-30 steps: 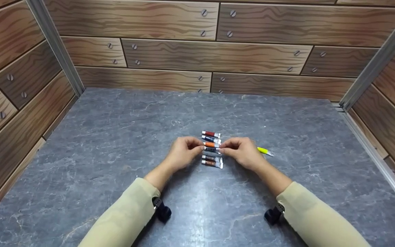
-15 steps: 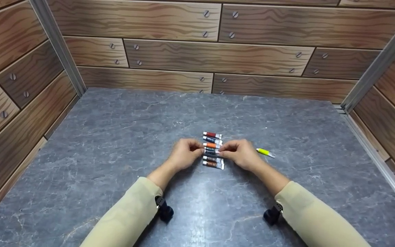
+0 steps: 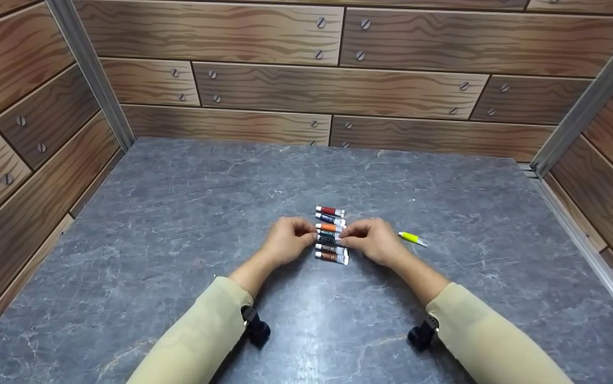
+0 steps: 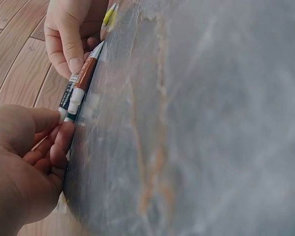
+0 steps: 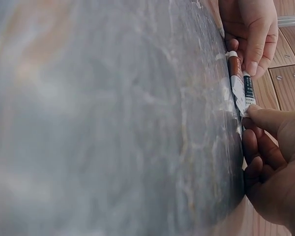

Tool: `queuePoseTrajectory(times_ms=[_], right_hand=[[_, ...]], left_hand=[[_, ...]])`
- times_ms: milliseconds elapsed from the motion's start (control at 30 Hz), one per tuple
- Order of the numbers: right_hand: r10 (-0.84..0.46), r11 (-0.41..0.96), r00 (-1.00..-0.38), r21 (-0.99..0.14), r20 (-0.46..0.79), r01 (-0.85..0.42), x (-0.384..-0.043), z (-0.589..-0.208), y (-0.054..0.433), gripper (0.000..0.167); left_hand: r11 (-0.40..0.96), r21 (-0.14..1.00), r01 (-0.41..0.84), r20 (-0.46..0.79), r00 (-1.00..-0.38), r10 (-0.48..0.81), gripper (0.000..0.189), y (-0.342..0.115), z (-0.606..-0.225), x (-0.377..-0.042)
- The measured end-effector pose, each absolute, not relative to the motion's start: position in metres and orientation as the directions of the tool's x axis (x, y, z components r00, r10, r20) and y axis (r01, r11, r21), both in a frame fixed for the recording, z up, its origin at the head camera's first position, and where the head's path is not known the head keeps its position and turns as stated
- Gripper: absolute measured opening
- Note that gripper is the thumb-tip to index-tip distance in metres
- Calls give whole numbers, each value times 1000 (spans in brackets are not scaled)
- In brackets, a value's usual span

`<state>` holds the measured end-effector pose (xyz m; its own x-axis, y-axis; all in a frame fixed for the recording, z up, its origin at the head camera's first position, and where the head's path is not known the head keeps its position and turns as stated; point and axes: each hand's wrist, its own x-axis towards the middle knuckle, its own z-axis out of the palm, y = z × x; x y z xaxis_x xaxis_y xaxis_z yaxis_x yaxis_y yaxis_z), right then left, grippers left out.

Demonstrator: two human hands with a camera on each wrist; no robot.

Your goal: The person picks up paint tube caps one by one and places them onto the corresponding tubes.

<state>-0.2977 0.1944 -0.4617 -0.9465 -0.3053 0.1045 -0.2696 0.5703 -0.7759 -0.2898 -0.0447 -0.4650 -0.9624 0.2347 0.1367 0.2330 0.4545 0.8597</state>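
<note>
Small paint tubes lie in a column on the grey marbled table, their white caps facing left. My left hand [image 3: 288, 241] pinches the cap end of a dark paint tube [image 3: 329, 241], while thumb and fingers of my right hand [image 3: 374, 242] pinch its flat silver end. In the left wrist view, this dark tube [image 4: 67, 94] shows behind the brown tube [image 4: 85, 73]. Farther from me are a teal tube [image 3: 328, 233], an orange tube [image 3: 327, 227], a blue tube [image 3: 329, 218] and a red tube [image 3: 329, 211]. Nearer lie a blackish tube [image 3: 330, 249] and the brown tube [image 3: 330, 256].
A yellow paint tube [image 3: 412, 238] lies apart, to the right of my right hand. Wood-print panels [image 3: 264, 85] wall the back and both sides of the table [image 3: 178, 181]. A metal rail [image 3: 594, 256] runs along the right edge.
Both hands have come slightly toward me with the dark tube, from close against the orange one. The teal tube now shows between them. The head view has shifted a little.
</note>
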Motion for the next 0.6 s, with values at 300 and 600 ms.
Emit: queuePoseTrajectory(times_ms=[300,600], right_hand=[[-309,573,-945,-773,105,-273,-297,-460,196,6],[-313,566,-944,-777,108,-276,-296,-459,201,13]], left_hand=[[460,859,224,131,-965,227,5,-44,-463,-289],[441,869,226,132,-964,233,7,-45,-464,-288]])
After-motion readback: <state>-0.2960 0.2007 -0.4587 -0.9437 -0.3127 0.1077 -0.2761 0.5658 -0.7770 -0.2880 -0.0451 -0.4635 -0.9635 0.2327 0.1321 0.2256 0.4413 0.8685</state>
